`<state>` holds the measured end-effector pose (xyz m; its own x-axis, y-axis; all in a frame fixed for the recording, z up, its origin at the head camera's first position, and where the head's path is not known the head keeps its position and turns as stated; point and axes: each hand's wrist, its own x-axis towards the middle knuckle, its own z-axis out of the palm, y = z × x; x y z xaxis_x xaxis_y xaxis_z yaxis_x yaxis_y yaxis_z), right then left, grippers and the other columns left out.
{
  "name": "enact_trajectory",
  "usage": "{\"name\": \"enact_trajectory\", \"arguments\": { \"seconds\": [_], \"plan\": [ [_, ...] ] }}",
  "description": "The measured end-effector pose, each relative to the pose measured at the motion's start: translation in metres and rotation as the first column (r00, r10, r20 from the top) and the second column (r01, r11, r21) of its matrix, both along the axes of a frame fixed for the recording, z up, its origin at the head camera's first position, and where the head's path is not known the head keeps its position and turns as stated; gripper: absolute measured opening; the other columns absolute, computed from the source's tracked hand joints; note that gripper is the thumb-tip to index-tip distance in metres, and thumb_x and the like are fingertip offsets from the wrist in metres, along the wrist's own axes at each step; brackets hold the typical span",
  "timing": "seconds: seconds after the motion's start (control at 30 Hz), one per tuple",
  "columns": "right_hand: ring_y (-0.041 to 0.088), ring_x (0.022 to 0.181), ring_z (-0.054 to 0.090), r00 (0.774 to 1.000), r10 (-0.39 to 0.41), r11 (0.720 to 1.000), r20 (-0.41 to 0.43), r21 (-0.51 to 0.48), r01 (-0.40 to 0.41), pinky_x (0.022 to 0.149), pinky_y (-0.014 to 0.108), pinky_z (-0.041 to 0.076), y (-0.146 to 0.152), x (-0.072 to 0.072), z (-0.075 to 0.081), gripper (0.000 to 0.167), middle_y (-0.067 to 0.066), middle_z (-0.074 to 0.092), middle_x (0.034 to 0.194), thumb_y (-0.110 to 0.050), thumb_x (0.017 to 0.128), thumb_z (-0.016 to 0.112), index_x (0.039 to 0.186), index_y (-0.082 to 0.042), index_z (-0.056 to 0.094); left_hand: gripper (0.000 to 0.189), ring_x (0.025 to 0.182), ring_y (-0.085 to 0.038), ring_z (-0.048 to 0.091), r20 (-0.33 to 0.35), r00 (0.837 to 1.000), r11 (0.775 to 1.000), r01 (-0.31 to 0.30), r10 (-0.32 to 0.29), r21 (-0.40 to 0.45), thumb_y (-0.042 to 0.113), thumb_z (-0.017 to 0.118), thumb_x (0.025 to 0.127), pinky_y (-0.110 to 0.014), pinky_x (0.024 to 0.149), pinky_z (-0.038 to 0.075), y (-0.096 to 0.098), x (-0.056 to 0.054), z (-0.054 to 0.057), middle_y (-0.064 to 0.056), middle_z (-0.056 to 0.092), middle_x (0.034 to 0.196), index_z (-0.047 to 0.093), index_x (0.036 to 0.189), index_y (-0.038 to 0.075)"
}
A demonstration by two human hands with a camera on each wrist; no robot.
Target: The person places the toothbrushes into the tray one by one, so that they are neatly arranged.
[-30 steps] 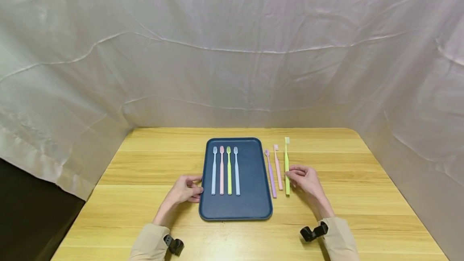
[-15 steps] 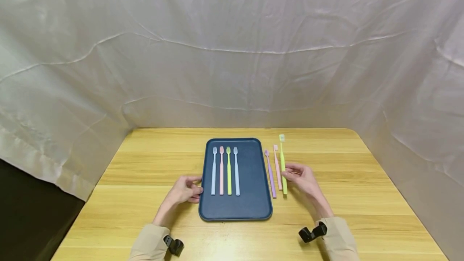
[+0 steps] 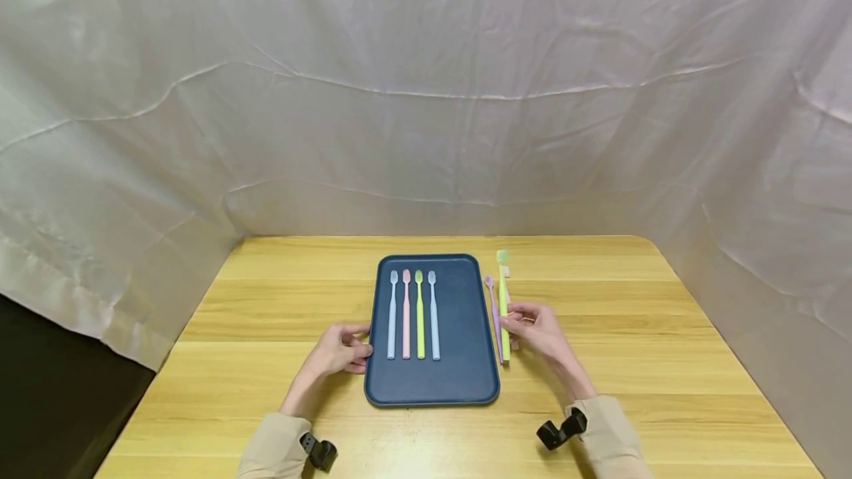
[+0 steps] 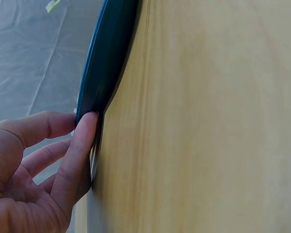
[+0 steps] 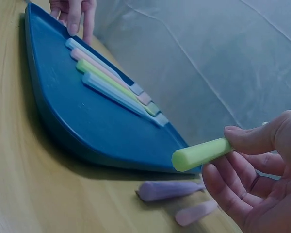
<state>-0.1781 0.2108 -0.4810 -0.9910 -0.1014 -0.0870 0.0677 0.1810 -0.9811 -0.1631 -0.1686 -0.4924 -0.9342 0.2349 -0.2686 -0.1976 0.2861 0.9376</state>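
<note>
My right hand (image 3: 535, 327) pinches a yellow-green toothbrush (image 3: 502, 294) by its handle, held upright in line with the others. In the right wrist view the handle end (image 5: 199, 155) sticks out past my thumb, above a purple toothbrush (image 5: 167, 190) and a pink toothbrush (image 5: 196, 213) on the table. From the head view the held brush covers much of the pink one. My left hand (image 3: 342, 350) grips the left rim of a dark blue tray (image 3: 466, 383) with thumb and finger. On that tray lie a pink, a green and two light blue toothbrushes (image 3: 435, 324), side by side, bristle heads away from me.
The wooden table (image 3: 632, 361) extends on both sides of the tray. Grey-white fabric (image 3: 426, 131) hangs behind and at the sides. A black wrist camera (image 3: 562, 429) sits on the right sleeve, another on the left.
My right hand has moved left with the yellow-green toothbrush, from right of the pink one to over it, close to the purple one. The left hand and tray stay put.
</note>
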Motion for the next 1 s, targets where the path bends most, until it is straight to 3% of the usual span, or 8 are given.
{"name": "enact_trajectory", "arguments": {
  "seconds": [0.2,0.43,0.6,1.0],
  "plan": [
    [0.009,0.058,0.059,0.999,0.008,1.000,0.046,-0.021,-0.007,0.051,0.018,0.053,-0.010,0.000,0.000,0.035,-0.004,0.060,0.078,-0.001,0.090,0.070,0.117,0.017,0.059,0.057,0.064,-0.016,0.069,0.000,1.000,1.000,0.006,-0.006,0.005,-0.005,0.066,0.090,-0.039,0.065,0.069,-0.001,-0.001,-0.002,-0.020,0.067,0.090,0.045,0.142,-0.015],
    [0.007,0.058,0.063,0.998,0.010,1.000,0.064,-0.009,-0.010,0.053,0.019,0.059,-0.020,-0.001,0.000,0.037,-0.003,0.061,0.078,-0.004,0.090,0.073,0.118,0.015,0.059,0.057,0.064,-0.016,0.069,-0.005,1.000,1.000,0.012,-0.012,0.015,-0.006,0.066,0.090,-0.039,0.066,0.069,-0.001,0.000,-0.002,-0.020,0.067,0.090,0.044,0.142,-0.016],
    [0.006,0.062,0.064,0.999,0.010,1.000,0.049,-0.006,-0.010,0.060,0.021,0.063,-0.028,-0.004,0.000,0.032,-0.002,0.061,0.077,-0.002,0.089,0.073,0.112,0.016,0.061,0.057,0.064,-0.016,0.069,-0.002,1.000,1.000,0.011,-0.011,0.011,-0.006,0.066,0.090,-0.039,0.066,0.069,-0.001,0.000,-0.001,-0.019,0.066,0.091,0.044,0.142,-0.016],
    [0.006,0.062,0.067,0.999,0.037,0.999,0.005,0.010,-0.037,0.062,0.026,0.067,-0.045,-0.009,-0.005,0.028,0.005,0.068,0.078,0.000,0.089,0.072,0.108,0.017,0.062,0.056,0.063,-0.016,0.069,-0.003,1.000,1.000,0.005,-0.005,0.002,-0.005,0.066,0.090,-0.039,0.066,0.069,0.000,0.000,-0.001,-0.020,0.066,0.091,0.045,0.142,-0.015]
  ]
}}
